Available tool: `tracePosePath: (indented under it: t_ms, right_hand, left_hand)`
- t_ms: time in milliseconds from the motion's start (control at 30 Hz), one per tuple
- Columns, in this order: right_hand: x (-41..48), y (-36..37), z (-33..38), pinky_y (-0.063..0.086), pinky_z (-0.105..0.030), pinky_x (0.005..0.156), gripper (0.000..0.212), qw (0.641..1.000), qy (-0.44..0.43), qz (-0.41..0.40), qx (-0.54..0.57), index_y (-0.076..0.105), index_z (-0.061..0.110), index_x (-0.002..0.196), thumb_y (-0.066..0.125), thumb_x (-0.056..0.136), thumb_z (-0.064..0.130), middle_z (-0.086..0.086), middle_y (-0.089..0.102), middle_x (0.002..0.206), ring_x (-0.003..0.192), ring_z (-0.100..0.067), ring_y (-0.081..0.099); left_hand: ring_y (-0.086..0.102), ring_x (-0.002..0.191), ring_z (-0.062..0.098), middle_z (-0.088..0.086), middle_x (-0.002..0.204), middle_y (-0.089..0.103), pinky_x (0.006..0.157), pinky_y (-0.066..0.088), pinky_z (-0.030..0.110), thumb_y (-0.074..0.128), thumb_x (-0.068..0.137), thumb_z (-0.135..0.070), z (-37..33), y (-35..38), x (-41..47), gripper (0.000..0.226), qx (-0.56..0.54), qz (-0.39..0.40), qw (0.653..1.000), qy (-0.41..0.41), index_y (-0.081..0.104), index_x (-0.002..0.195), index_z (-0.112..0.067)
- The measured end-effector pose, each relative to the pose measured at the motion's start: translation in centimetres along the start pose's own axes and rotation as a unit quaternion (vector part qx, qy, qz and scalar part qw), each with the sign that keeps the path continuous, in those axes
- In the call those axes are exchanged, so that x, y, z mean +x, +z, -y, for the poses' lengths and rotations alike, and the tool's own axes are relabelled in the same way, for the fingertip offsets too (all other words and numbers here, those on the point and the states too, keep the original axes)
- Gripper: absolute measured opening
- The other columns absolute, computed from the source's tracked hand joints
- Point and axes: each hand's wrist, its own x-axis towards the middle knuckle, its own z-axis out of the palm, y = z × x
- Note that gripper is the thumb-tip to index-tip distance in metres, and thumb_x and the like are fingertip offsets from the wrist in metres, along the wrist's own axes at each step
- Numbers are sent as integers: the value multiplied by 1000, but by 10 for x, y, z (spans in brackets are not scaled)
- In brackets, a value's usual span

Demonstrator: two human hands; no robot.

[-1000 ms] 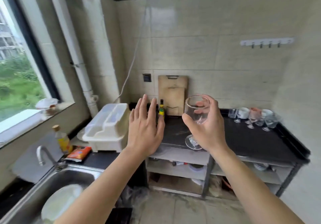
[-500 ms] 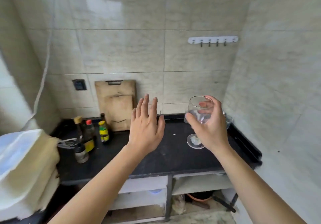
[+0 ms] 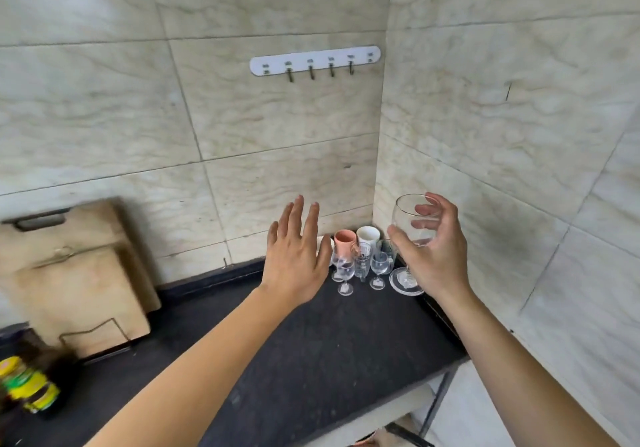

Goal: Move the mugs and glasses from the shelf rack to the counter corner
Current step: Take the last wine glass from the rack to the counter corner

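Observation:
My right hand (image 3: pixel 433 256) grips a clear stemmed wine glass (image 3: pixel 410 219) by its bowl, upright, above the right edge of the black counter (image 3: pixel 311 360); the glass's round foot (image 3: pixel 403 282) shows below my palm. My left hand (image 3: pixel 298 259) hovers flat and empty, fingers spread, over the counter. In the back corner stand a pink mug (image 3: pixel 344 240), a white mug (image 3: pixel 368 235) and several small stemmed glasses (image 3: pixel 360 266). My left hand hides part of that group.
Two wooden cutting boards (image 3: pixel 76 280) lean on the tiled wall at the left. Blurred sauce bottles (image 3: pixel 29 387) stand at the counter's left front. A white hook rail (image 3: pixel 315 60) hangs on the wall. A metal rack frame (image 3: pixel 436 408) shows below the counter's right end.
My view has swung right and closer to the counter corner, so the mugs and glasses there come into sight. My right hand carried the wine glass toward that corner; my left hand stayed open.

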Motion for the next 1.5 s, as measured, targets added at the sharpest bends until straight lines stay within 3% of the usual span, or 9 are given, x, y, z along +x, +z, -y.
tracePosePath:
  t_ms: [200,333,500,600,767,900,1100,1300,1500]
  right_hand:
    - [81,46,-106,57,-40,81,76,997,25,67,3,41,34,135,73,69,56,9,59,126,97,-1,61]
    - [128,91,-142,43,-11,84,74,990,27,135,11,45,25,137,85,76,35,6,58,129,108,-13,61]
    - [142,153,-168,37,-2,88,72,979,17,199,46,50,16,134,88,73,26,7,54,120,106,8,57]
    - [129,191,-189,45,-19,97,69,965,31,257,32,56,18,126,91,68,26,-3,56,124,115,-14,58]
    - [92,240,-229,41,-9,86,70,944,79,318,-27,49,38,123,86,65,49,15,56,119,106,2,53]
    - [73,268,-240,45,-18,82,68,927,94,356,-70,46,40,118,85,64,53,19,57,113,104,-3,56]
    - [50,282,-253,36,-4,81,73,905,120,393,-107,51,22,128,88,70,44,10,59,122,109,-6,55]
    - [31,289,-270,48,-33,89,74,884,111,403,-207,46,15,134,84,75,36,-3,59,132,119,-23,58]
    - [26,294,-273,49,-39,96,80,881,143,386,-234,41,11,144,82,79,36,-7,53,142,128,-27,54]
  left_hand:
    - [18,149,36,18,164,11,116,25,51,37,102,-38,17,102,60,63,25,82,994,-73,20,156,-12]
    - [18,149,36,18,164,12,117,25,49,34,102,-40,43,141,78,63,48,128,983,-123,19,156,-12]
    - [18,149,33,16,164,13,114,28,47,34,102,-38,88,190,73,63,66,172,963,-196,19,156,-11]
    - [13,151,31,14,165,7,116,27,44,27,103,-42,114,232,54,64,57,246,937,-240,11,157,-12]
    - [9,152,30,13,166,0,118,25,46,21,103,-44,147,302,6,64,61,387,886,-249,3,158,-14]
    - [8,151,30,12,166,-2,116,28,46,21,104,-42,159,331,-19,62,41,452,855,-249,3,157,-15]
    - [6,152,31,10,166,-3,117,29,48,20,104,-42,173,346,-29,60,4,486,837,-252,5,157,-17]
    - [3,152,31,9,166,-3,117,28,48,19,105,-42,182,352,-34,59,4,501,834,-232,6,157,-18]
    - [-2,153,32,10,166,-4,120,22,46,18,105,-42,183,352,-46,58,26,507,837,-202,9,158,-18]
